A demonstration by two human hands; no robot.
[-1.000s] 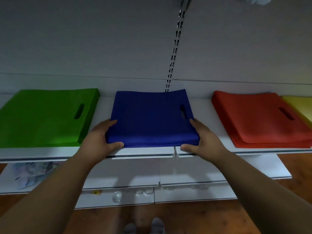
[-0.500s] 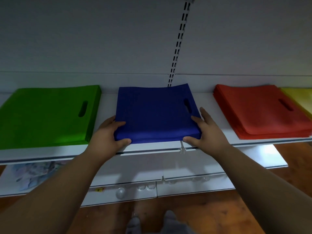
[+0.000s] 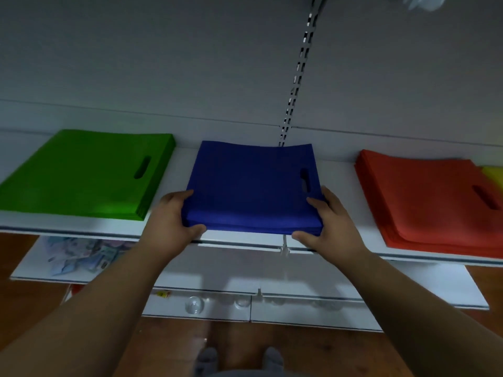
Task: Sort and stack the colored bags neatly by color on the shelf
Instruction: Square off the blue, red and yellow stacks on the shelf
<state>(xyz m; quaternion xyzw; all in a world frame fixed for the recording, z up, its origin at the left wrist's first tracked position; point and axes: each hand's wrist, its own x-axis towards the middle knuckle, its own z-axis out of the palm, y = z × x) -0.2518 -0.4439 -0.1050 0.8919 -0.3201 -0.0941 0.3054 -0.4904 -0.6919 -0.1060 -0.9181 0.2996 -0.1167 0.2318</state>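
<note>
Both hands are working on the blue stack, which is lying flat on the white shelf between the green stack to the left and the red stack to the right, well apart from each. The left hand is gripping the stack's near-left corner, thumb curling along the near edge and fingers lying against the left side. The right hand is gripping the near-right corner, fingers curling over the right edge just near of the handle slot, thumb running under the near edge. Neither hand is spread free; each is clamped on the blue stack. A sliver of a yellow stack is showing at the far right, partly cut off. The key relation: the stack is sitting directly between the hands and extending away toward the far wall, its slot edge on the right, its near edge slightly overhanging or flush with the shelf lip (cannot tell which). Judgement: the step in hand looks like squaring and seating the blue pile. Any push would be running straight toward the back panel, both hands being equally near.
</note>
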